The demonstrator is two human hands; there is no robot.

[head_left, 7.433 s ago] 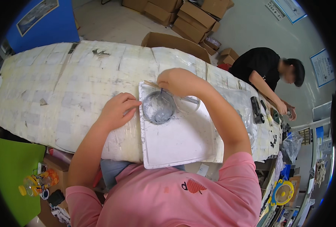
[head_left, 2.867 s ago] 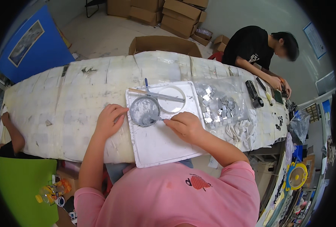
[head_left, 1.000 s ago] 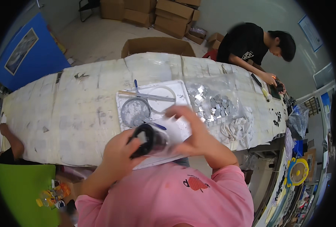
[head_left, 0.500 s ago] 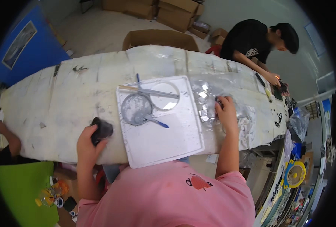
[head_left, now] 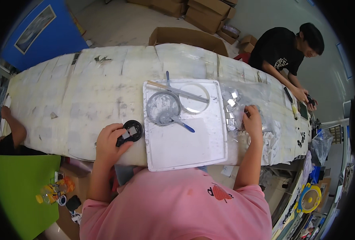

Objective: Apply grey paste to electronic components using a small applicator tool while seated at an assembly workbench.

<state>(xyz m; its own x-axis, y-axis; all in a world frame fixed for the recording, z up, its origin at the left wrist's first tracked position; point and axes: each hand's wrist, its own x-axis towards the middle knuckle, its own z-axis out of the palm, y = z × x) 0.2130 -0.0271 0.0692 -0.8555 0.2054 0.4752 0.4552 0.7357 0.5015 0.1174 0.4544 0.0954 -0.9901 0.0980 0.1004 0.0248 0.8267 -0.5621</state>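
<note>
My left hand [head_left: 108, 144] grips a black round part [head_left: 136, 129] by its edge, left of the white tray [head_left: 175, 154]. Its face is turned up and shows a silver-grey square in the middle. My right hand [head_left: 253, 123] is closed beside the silver square pieces [head_left: 231, 103] on clear plastic film; a small dark thing shows at its fingertips, too little to name. On the tray stands a round dish smeared with grey paste [head_left: 161, 105], and a blue-handled spatula [head_left: 184, 125] rests in it. A pale ring [head_left: 203, 109] lies beside the dish, with long thin sticks [head_left: 177, 91] across it.
Crumpled white wrapping [head_left: 270, 148] lies right of my right forearm. A co-worker [head_left: 279, 56] handles a dark object at the table's far right; another person's arm [head_left: 14, 124] rests at the left end. Cardboard boxes [head_left: 189, 38] stand beyond the table.
The black part in my left hand has tipped from edge-on to face up, showing its silver square. My right hand has stayed near the silver pieces. The whole view has shifted.
</note>
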